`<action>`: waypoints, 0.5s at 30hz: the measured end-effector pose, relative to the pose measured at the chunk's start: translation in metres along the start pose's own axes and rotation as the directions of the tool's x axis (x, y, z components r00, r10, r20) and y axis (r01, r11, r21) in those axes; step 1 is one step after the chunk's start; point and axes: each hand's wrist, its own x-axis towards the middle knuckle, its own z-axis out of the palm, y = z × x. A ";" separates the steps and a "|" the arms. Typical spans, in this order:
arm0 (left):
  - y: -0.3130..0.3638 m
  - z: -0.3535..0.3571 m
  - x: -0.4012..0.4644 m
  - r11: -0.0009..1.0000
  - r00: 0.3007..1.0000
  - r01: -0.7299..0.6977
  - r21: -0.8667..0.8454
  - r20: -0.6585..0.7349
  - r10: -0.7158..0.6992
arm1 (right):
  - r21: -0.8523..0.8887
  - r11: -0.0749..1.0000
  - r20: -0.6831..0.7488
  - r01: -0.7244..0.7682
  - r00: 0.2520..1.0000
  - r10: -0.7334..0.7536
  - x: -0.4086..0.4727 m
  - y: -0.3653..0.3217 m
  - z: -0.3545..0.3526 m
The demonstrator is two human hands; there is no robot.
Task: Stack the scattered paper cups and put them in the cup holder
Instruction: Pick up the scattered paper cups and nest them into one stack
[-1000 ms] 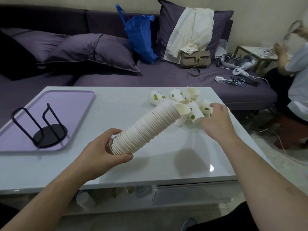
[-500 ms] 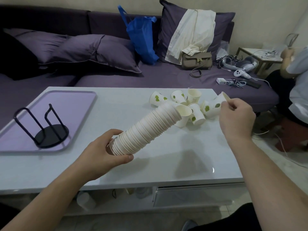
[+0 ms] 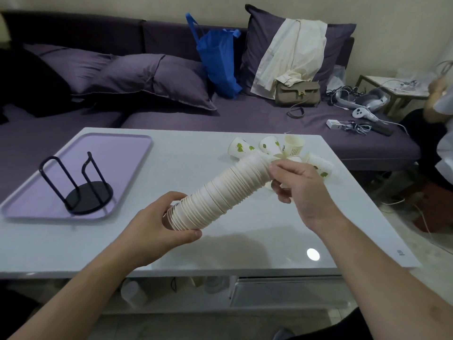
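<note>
A long stack of white paper cups [image 3: 220, 192] slants up to the right above the table. My left hand [image 3: 161, 227] grips its lower end. My right hand [image 3: 297, 185] is closed around the stack's upper, open end, where the cup it carried meets the stack; that cup is mostly hidden by my fingers. Several loose cups with green leaf prints [image 3: 269, 146] lie in a cluster behind my right hand. The black wire cup holder [image 3: 81, 190] stands empty on a lilac tray [image 3: 127, 148] at the table's left.
The white table [image 3: 220, 249] has a purple sofa [image 3: 245, 119] behind it with pillows, a blue bag [image 3: 218, 60], a handbag [image 3: 297, 93] and cables. A person [image 3: 441, 133] sits at the far right edge.
My right hand lifted a leaf-print cup from the cluster, then swung left and brought it onto the stack's open end. My left hand kept the stack nearly still.
</note>
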 end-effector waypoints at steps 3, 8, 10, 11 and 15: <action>-0.004 -0.002 0.001 1.000 1.000 0.001 0.000 -0.005 -0.001 | -0.048 0.999 -0.117 0.025 0.993 -0.030 0.000 -0.002 0.009; -0.008 -0.004 0.002 1.000 1.000 0.008 0.005 -0.007 -0.008 | -0.028 1.000 0.259 -0.010 0.966 0.017 0.004 0.014 0.023; -0.010 -0.006 0.004 1.000 1.000 0.015 -0.007 -0.013 -0.015 | -0.006 1.000 0.245 -0.016 0.969 0.017 0.009 0.018 0.023; -0.010 -0.007 0.004 1.000 1.000 0.016 -0.017 -0.016 -0.016 | 0.005 1.000 0.168 -0.015 0.986 0.014 0.012 0.019 0.022; -0.009 -0.008 0.008 1.000 0.999 0.018 -0.022 -0.037 -0.018 | -0.391 0.920 -0.214 -0.044 0.976 -0.044 0.032 0.025 0.010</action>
